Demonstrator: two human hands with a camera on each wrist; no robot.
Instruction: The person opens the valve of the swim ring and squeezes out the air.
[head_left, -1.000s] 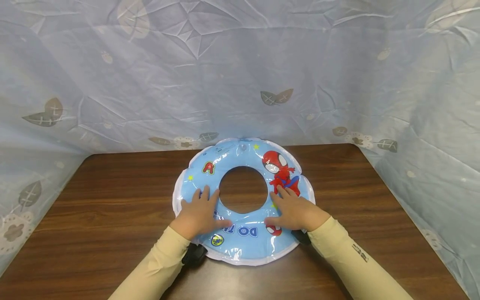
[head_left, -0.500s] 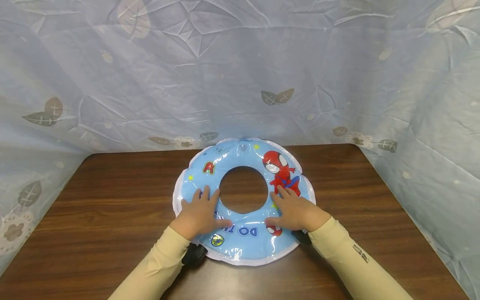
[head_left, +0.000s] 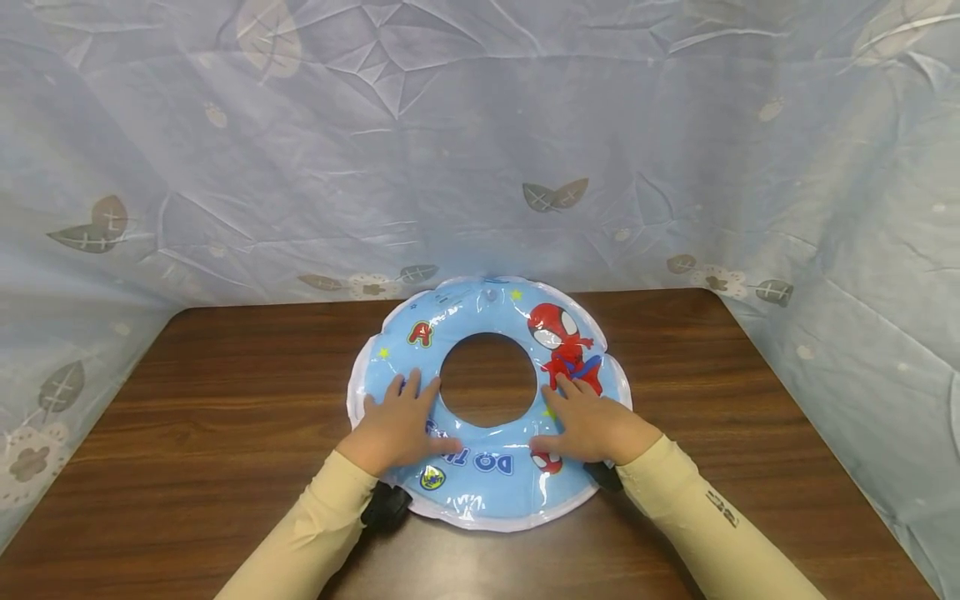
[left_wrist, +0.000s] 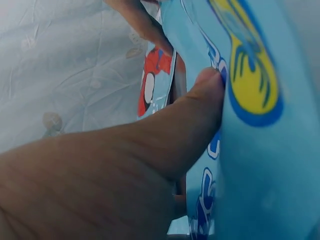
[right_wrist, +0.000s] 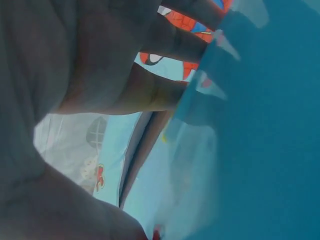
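A light blue inflatable swim ring with a white scalloped edge lies flat on the table. My left hand rests on its near left side, fingers spread and thumb pointing inward. On the near right side my right hand lies with spread fingers, just below a red and blue cartoon figure. In the left wrist view the thumb touches the ring beside a yellow and blue print. The right wrist view has the fingers straight against the ring's surface. A small valve sits at its far side.
The brown wooden table extends to both sides of the ring. Pale blue fabric printed with leaves and flowers hangs behind and along both sides. Black wrist devices sit under both wrists, close to the ring's near edge.
The ring has turned very slightly clockwise: its far-side prints sit a little farther right, its near-side lettering a little farther left. Both hands remain spread on it in nearly the same places.
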